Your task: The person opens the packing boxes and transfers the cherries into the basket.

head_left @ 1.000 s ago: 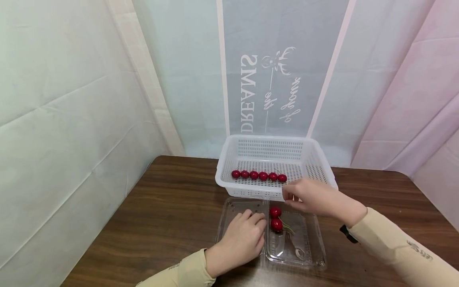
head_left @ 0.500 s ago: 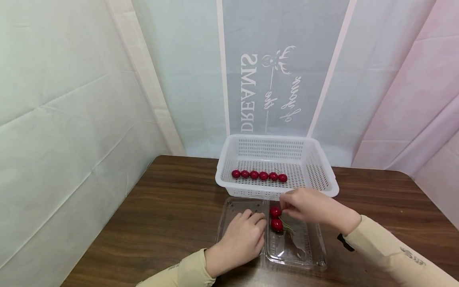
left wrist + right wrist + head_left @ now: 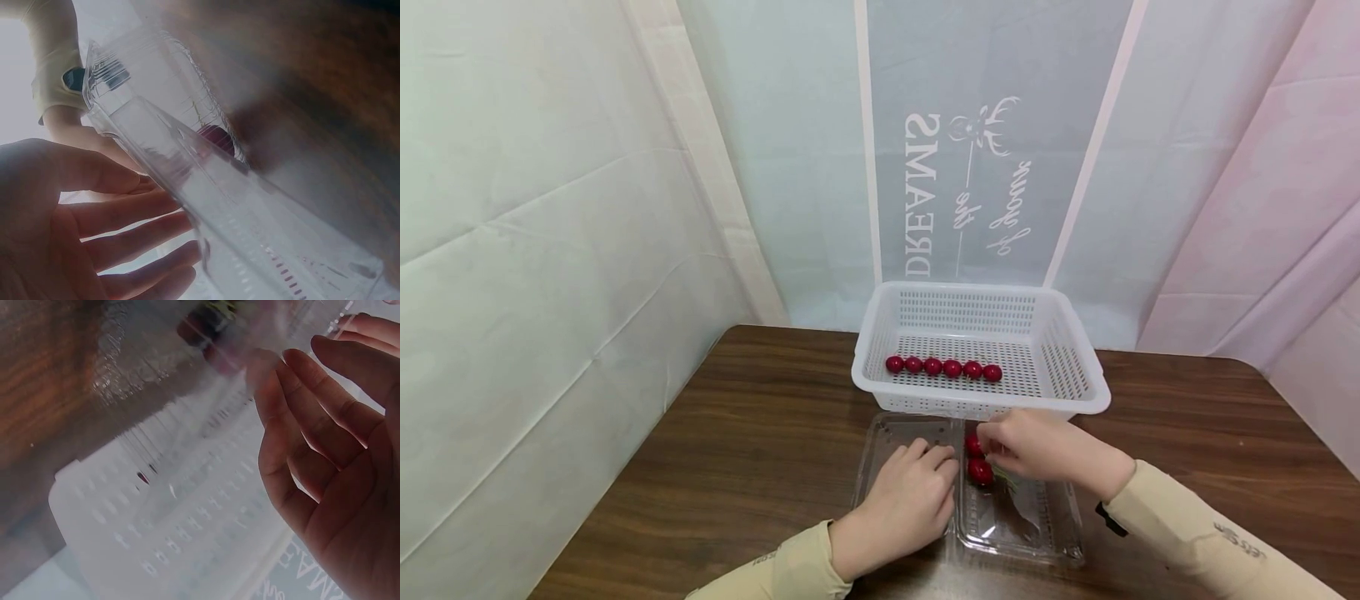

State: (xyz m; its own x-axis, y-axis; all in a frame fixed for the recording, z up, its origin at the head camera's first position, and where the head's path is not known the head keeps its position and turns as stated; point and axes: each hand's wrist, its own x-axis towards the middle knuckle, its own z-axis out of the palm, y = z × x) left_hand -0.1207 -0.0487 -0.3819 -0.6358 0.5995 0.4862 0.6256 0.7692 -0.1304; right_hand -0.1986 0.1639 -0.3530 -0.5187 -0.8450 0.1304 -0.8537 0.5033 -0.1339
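Note:
An open clear plastic clamshell (image 3: 1037, 525) lies on the brown table in front of a white slotted basket (image 3: 977, 406). Its right half holds two red cherries (image 3: 979, 472) with green stems. My right hand (image 3: 996, 446) reaches down over that half, its fingers loosely spread and their tips at the upper cherry, partly covering it. In the right wrist view the hand (image 3: 325, 425) is relaxed with a cherry (image 3: 194, 328) just past the fingertips. My left hand (image 3: 917, 487) presses flat on the clamshell's left half. The left wrist view shows the left hand (image 3: 94, 219) against the clear plastic (image 3: 262, 212).
Several cherries (image 3: 943, 367) lie in a row along the basket's near-left floor. The wooden table (image 3: 760, 442) stretches bare to the left and right of the containers. Pale cloth walls close in behind and on both sides.
My right hand has come back from the basket's front rim and dropped down-left onto the clamshell, reaching the upper cherry. The left hand has stayed still.

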